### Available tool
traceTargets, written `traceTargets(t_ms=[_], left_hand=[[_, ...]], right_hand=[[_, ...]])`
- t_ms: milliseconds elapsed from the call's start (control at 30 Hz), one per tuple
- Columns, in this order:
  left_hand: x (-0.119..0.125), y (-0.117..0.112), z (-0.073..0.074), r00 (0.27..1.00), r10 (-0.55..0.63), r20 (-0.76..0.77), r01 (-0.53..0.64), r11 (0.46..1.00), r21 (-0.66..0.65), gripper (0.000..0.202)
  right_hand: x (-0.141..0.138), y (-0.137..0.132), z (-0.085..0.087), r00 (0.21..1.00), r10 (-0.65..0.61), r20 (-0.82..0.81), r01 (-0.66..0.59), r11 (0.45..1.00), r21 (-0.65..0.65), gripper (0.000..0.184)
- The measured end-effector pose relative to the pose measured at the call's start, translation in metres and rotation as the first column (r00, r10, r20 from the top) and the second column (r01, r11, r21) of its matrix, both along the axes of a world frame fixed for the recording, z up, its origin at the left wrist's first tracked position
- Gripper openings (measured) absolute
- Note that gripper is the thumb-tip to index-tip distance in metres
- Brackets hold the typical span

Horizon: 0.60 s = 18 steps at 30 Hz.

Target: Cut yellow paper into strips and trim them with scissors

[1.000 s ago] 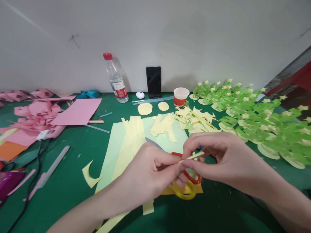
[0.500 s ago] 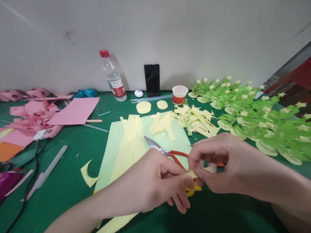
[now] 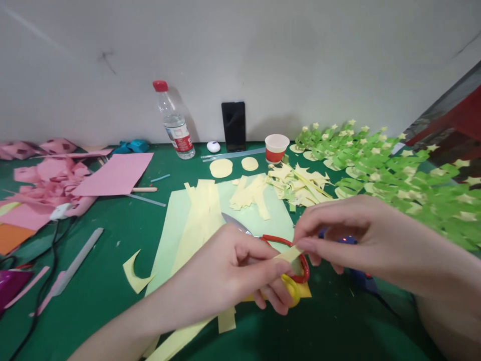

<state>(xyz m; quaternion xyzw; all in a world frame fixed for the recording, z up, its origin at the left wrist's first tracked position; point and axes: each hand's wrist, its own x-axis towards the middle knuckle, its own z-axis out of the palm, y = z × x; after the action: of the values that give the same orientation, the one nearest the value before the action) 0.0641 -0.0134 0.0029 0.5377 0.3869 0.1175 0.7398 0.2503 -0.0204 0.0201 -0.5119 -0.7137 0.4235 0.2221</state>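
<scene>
Both hands meet over the near middle of the green table (image 3: 112, 301). My left hand (image 3: 233, 273) and my right hand (image 3: 345, 235) pinch the same small pale yellow paper strip (image 3: 288, 254) between thumbs and fingertips. Under them lie red-handled scissors (image 3: 278, 245), blades pointing back left, and a yellow tape roll (image 3: 293, 293). Long yellow strips (image 3: 201, 220) rest on a light green sheet (image 3: 176, 235) just behind my left hand.
Green paper trees with yellow stars (image 3: 394, 175) fill the right side. Yellow scraps (image 3: 300, 183), paper circles (image 3: 221, 168), a red cup (image 3: 276, 148), a phone (image 3: 233, 125) and a water bottle (image 3: 173, 123) stand at the back. Pink paper (image 3: 112, 173), a cable and glue sticks (image 3: 77, 260) lie left.
Both hands dipped toward the table with the strip half a second ago, then rose slightly. The strip now looks shorter and folded between the fingertips. The scissors stay put.
</scene>
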Motion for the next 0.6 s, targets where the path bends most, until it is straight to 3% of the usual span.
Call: traceTargets(t_ms=[67,167,367,600], left_hand=[[0.0013,-0.0003,-0.0004,1.0,-0.029,-0.004,0.029,0.997,0.074,0.02],[0.0017,-0.0007,-0.0011,0.997,-0.073,-0.01,0.073,0.984,0.163,0.02],[0.0008,0.0007,-0.0037,0.998,-0.034,0.059,0.029,0.995,0.099,0.032],[0.0031,0.0067,-0.0064,0.999,-0.047,0.025,0.045,0.996,0.083,0.029]], right_hand=[[-0.0063,0.0,-0.003,1.0,0.009,-0.001,-0.009,0.995,-0.098,0.018],[-0.0095,0.0018,-0.0068,1.0,0.021,-0.01,-0.022,0.994,-0.104,0.016],[-0.0065,0.0027,-0.0079,0.998,0.057,-0.025,-0.057,0.998,-0.017,0.016],[-0.0126,0.001,-0.0091,0.997,0.062,0.039,-0.063,0.997,0.036,0.018]])
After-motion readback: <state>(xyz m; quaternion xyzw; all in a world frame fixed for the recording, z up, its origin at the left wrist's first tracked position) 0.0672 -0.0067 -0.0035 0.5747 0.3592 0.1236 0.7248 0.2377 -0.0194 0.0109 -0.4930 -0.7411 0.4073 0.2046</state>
